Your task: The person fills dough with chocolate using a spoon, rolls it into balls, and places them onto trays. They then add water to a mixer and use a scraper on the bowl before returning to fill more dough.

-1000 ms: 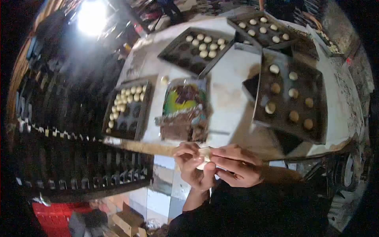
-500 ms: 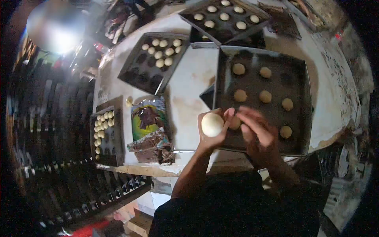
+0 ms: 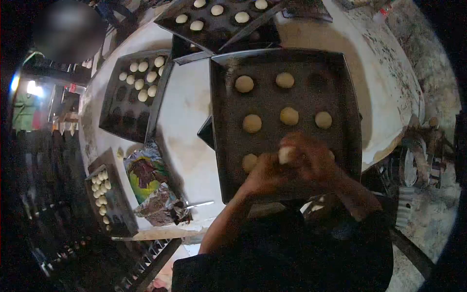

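Observation:
Over the near part of a large dark baking tray [image 3: 351, 97], both my hands close around a pale dough ball [image 3: 286, 155]. My left hand [image 3: 266, 174] grips it from the left side. From the right, the curled fingers of my right hand [image 3: 315, 158], somewhat blurred, wrap over the ball. Spaced apart in the tray are several round dough balls [image 3: 289, 116]. One more dough ball [image 3: 249, 163] sits just left of my left hand, and my right hand partly hides another [image 3: 331, 155].
A smaller tray of dough balls [image 3: 109, 127] stands at the left, with another narrow tray [image 3: 119, 207] at the table's left edge. Stacked trays [image 3: 221, 36] rest at the back. An opened colourful packet [image 3: 146, 182] and a thin light tool [image 3: 200, 204] lie on the white table [image 3: 187, 104].
My right hand, apart with fingers extended before, has closed over the dough ball in my left hand. The view has shifted, so the trays appear further left.

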A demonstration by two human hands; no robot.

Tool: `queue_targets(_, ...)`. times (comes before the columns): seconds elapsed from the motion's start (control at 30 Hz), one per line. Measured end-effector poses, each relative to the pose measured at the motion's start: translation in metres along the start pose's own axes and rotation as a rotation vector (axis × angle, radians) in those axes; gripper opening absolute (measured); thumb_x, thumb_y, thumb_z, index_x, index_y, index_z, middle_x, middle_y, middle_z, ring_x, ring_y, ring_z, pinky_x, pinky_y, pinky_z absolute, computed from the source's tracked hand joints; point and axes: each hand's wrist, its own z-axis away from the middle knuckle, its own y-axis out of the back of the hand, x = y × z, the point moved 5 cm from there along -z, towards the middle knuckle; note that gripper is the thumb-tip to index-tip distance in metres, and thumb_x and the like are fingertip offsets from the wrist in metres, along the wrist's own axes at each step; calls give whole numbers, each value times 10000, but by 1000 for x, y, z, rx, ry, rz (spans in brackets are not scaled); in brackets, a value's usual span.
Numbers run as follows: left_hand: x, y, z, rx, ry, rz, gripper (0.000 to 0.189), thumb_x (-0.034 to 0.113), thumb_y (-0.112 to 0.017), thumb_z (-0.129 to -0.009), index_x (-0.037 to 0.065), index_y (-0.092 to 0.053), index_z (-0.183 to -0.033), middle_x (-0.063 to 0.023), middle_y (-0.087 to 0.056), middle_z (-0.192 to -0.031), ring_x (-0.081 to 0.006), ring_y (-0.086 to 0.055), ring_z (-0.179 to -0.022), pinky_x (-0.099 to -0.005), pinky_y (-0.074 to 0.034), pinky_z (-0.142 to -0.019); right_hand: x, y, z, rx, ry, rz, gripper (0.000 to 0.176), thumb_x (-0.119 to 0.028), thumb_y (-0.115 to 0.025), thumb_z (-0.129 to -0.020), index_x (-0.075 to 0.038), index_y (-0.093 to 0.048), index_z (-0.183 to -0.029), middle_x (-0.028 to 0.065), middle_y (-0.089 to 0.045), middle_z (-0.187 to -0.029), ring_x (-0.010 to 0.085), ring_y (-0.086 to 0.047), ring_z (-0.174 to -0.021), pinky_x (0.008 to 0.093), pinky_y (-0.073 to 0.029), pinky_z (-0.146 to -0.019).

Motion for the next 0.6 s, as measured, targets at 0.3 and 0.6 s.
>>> queue_targets(0.3, -10, 75, 68, 377, -160, 469, 391, 48, -734, -800, 38, -565, -1153, 40, -445, -826, -56, -423, -717, -203, -374, -643, 210, 84, -37, 95, -312, 786, 543, -375, -415, -992, 11, -374, -1372, 262, -331, -1418, 388, -343, -1321, 474, -290, -1097)
queue_targets(0.6, -122, 128, 269, 1138, -71, 643, 133, -16, -640, -859, 64, -558, -928, 28, -522, -809, -55, -490, -745, -210, -398, -668, 173, 72, -38, -212, -320, 702, 654, -393, -401, -993, -17, -178, -1479, 221, -86, -1547, 379, -104, -1431, 457, -128, -1170)
